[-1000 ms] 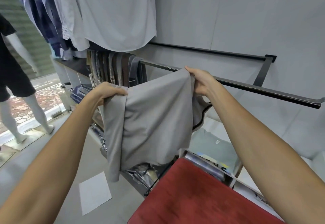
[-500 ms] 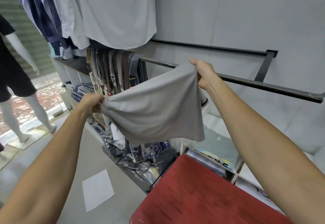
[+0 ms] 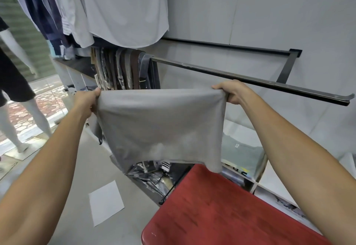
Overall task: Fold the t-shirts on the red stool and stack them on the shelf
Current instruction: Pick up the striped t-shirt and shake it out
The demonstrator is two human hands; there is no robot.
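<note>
A grey t-shirt (image 3: 161, 125) hangs stretched flat between my two hands, folded over along its top edge. My left hand (image 3: 86, 102) grips its upper left corner and my right hand (image 3: 231, 92) grips its upper right corner. The shirt's lower right corner hangs just above the far edge of the red stool (image 3: 221, 210), whose top is bare. On the white shelf (image 3: 269, 179) behind the stool lies a folded grey-green t-shirt (image 3: 240, 154).
A black metal rail (image 3: 250, 78) runs along the wall just beyond my right hand. Shirts (image 3: 123, 10) hang above, belts (image 3: 125, 69) below them. A white sheet of paper (image 3: 106, 202) lies on the floor. A mannequin (image 3: 13, 83) stands at the left.
Both hands have levelled out and pulled apart, so the shirt now hangs flat and taut. My right hand dropped lower and my left hand rose.
</note>
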